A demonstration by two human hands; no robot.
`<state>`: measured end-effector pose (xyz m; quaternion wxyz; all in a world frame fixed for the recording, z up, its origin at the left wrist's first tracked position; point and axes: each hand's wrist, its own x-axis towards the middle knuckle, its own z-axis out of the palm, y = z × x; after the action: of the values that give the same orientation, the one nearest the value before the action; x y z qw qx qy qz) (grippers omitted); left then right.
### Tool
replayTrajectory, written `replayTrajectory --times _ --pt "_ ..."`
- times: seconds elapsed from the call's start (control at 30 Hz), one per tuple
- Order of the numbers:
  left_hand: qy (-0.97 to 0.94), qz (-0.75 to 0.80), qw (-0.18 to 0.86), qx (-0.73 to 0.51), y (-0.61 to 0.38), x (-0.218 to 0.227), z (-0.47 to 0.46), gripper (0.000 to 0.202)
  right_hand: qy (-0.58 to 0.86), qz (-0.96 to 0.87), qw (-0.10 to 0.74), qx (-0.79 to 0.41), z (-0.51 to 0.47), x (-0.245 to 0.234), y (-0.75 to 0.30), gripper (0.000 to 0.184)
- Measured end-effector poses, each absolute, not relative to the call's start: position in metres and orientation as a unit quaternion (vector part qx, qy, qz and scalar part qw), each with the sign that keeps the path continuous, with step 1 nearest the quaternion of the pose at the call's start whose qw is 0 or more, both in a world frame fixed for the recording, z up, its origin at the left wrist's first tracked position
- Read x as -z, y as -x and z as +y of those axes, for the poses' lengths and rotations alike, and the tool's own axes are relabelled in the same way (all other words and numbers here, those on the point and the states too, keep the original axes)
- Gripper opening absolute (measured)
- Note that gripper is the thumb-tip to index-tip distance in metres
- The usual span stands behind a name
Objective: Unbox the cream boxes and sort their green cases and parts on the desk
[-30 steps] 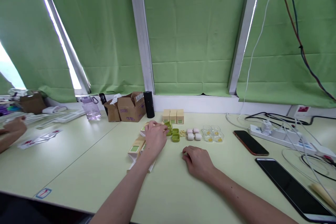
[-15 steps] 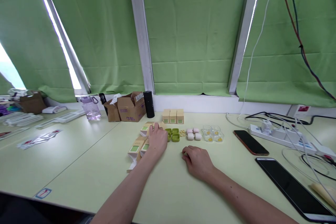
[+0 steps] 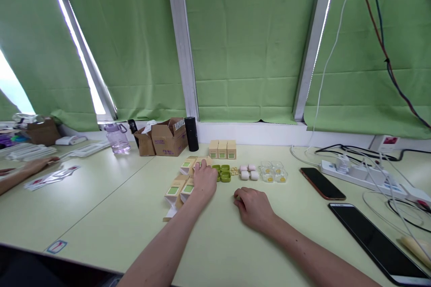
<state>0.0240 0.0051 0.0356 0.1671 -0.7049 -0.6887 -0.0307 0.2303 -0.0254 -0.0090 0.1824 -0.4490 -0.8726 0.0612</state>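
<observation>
- Far left, a co-worker's hand (image 3: 45, 163) is near printed cards (image 3: 52, 177).
- Tan boxes with green labels (image 3: 175, 189) lie beside your left forearm.
- Your left hand (image 3: 204, 180) is partly bent, fingers over one tan box; I cannot tell whether it grips anything.
- Green containers (image 3: 226, 177) sit just right of that hand, then small yellow pieces (image 3: 234, 171) and pale pieces (image 3: 249, 175).
- Your right hand (image 3: 254, 206) is loosely curled near the pale pieces; its palm is hidden, so I cannot tell if it holds anything.
- Clear containers (image 3: 274, 172) stand beyond, left of a phone (image 3: 322, 183).
</observation>
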Motion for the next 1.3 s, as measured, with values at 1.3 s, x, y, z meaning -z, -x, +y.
replayTrajectory --times 1.3 --pt "0.801 -0.593 0.078 0.022 -0.055 -0.04 -0.021 0.024 0.452 -0.872 0.177 -0.063 -0.027 0.005 -0.23 0.018"
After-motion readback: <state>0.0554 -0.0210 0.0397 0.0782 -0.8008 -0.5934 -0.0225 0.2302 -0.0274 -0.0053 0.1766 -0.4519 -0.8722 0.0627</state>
